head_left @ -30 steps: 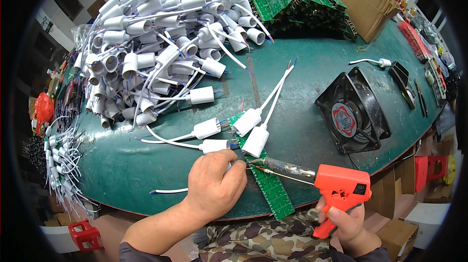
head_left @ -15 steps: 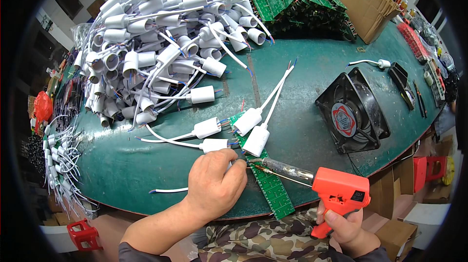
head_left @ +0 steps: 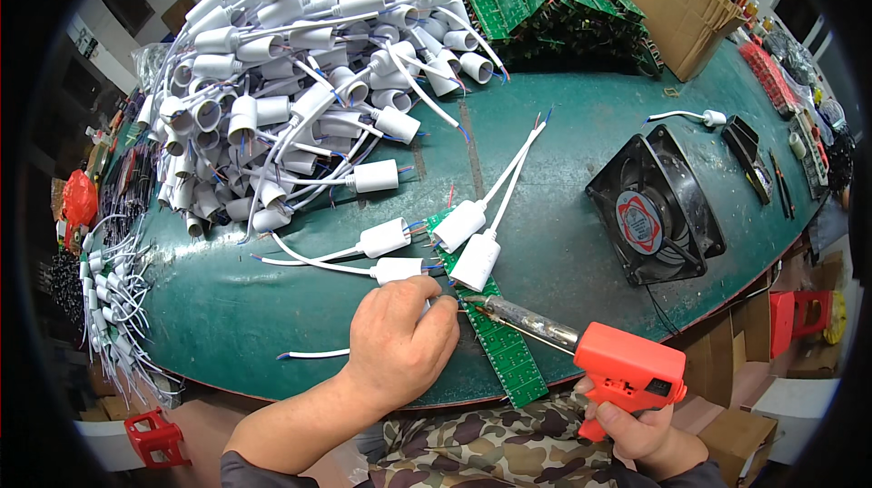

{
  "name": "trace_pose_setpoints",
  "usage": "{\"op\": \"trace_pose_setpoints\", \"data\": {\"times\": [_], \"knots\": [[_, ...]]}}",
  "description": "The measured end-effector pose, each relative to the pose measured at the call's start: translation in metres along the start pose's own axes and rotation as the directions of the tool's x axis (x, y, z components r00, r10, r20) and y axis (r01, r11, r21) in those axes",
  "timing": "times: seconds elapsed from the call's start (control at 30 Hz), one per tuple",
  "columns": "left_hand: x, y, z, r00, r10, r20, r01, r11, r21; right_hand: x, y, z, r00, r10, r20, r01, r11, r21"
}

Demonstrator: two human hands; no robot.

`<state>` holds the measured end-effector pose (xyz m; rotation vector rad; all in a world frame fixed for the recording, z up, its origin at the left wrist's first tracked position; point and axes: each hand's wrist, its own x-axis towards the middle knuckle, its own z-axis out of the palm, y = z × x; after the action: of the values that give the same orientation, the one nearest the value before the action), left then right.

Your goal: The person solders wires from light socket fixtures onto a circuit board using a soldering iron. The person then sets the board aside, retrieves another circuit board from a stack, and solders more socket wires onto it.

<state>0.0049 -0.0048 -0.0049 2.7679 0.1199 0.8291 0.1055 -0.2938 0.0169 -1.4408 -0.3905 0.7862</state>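
- Pinching a mostly hidden socket [head_left: 426,308] in left fingers [head_left: 442,314], beside the board [head_left: 513,365] at 5 o'clock.
- Gripping the iron [head_left: 627,363] in right fingers [head_left: 618,417], aiming toward 10 o'clock.
- Counting four sockets [head_left: 476,261], seemingly wired already; leaving the board's 5 o'clock end bare, plus the pile [head_left: 244,120] at 11.

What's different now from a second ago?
The right hand has brought the body of the red soldering gun a little nearer the person and slightly left, so its barrel slopes more steeply. Nothing was visibly picked up or let go. The left hand, green circuit board and white sockets stayed put.
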Motion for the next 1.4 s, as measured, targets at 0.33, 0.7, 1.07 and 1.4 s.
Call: {"op": "trace_pose_setpoints", "data": {"times": [0.33, 0.7, 1.07, 1.4], "knots": [[0.0, 0.0, 0.0, 1.0, 0.0, -0.008, 0.0, 1.0, -0.004, -0.012, 0.013, -0.02, 0.987, -0.084, 0.138, 0.109, 0.978, -0.179], [-0.001, 0.0, -0.001, 1.0, 0.0, 0.009, 0.0, 1.0, -0.006, -0.012, 0.012, -0.024, 0.979, -0.148, 0.139, 0.173, 0.968, -0.182], [-0.002, 0.001, 0.001, 1.0, 0.007, -0.002, -0.007, 1.0, 0.029, -0.004, 0.006, -0.026, 0.937, -0.217, 0.274, 0.301, 0.898, -0.321], [-0.003, 0.003, 0.001, 1.0, 0.002, -0.01, -0.002, 0.999, 0.046, -0.012, 0.011, -0.026, 0.976, -0.167, 0.141, 0.188, 0.97, -0.152]]}}
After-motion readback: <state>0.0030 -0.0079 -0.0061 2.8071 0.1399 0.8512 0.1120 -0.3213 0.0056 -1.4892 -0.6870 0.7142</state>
